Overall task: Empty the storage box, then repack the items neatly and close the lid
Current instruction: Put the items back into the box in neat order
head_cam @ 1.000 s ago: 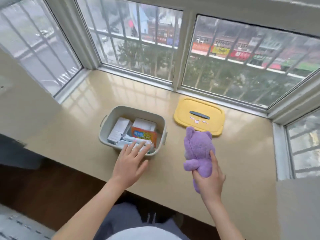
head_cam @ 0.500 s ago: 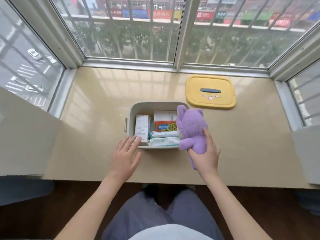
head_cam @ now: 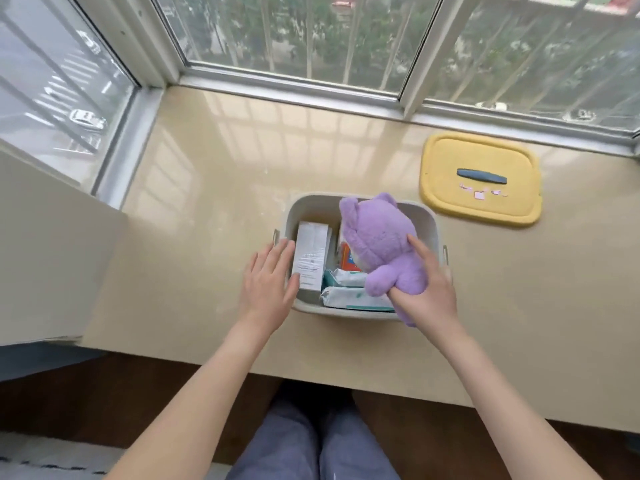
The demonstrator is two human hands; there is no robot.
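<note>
A grey storage box [head_cam: 311, 206] stands on the beige window ledge [head_cam: 207, 168], lid off. Inside lie a tall white carton [head_cam: 311, 258] at the left, an orange packet [head_cam: 348, 261], and two white-and-teal wipe packs [head_cam: 349, 297] at the front. My right hand [head_cam: 427, 292] grips a purple plush bear [head_cam: 375, 247] by its lower body and holds it over the right half of the box. My left hand [head_cam: 268, 289] is open, fingers spread, resting against the box's left wall. The yellow lid [head_cam: 481, 178] with a dark handle lies flat to the right rear.
Window frames and glass enclose the ledge at the back and left. A beige wall block [head_cam: 52, 251] juts in at the left. The ledge's front edge runs just below the box; my legs [head_cam: 311, 441] are under it.
My right hand has carried the purple bear leftward from beside the box to above its right half. My left hand slid from the box's front to its left side. The view tilted downward.
</note>
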